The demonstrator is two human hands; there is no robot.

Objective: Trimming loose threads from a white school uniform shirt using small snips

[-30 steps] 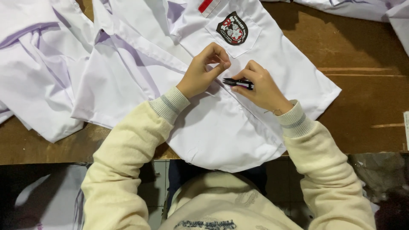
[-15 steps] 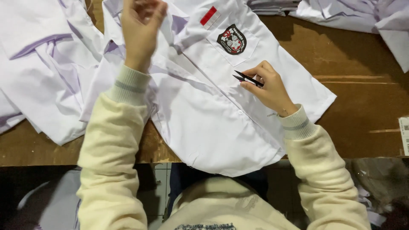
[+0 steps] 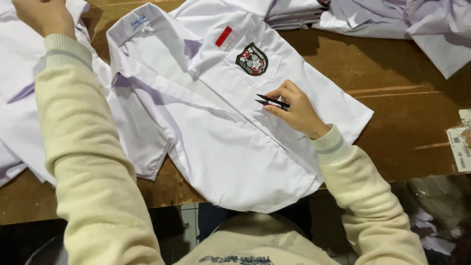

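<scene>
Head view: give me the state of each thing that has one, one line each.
white shirt: laid flat on the table, front up, buttoned, collar spread.
thread snips: held in the right hand, blades slightly apart, tips pointing left over the shirt.
right hand: closed around the snips, resting on the shirt.
left hand: raised at top left over other white garments; grip unclear.
wooden table: partly covered by shirts.
</scene>
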